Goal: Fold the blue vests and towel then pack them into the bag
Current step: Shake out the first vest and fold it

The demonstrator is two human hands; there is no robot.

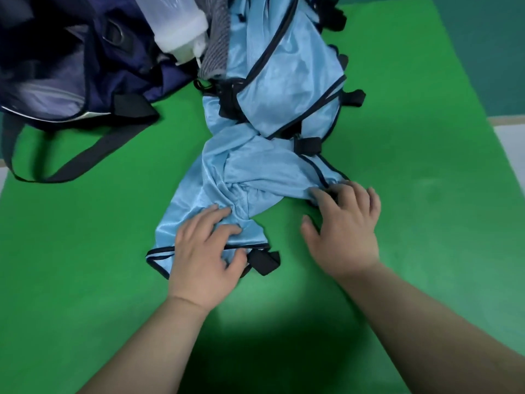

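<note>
Zero folded so far by the look of it: my left hand [204,251] lies spread on the nearest blue vest [227,177] mid table [85,251], right hand [343,223] has bent fingers on its hem, grip unclear, while towel [216,52] and open bag [71,66] sit along the far edge.

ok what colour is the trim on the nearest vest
Dark navy, nearly black, trim on the light blue vest; it shows best in the head view.
</note>
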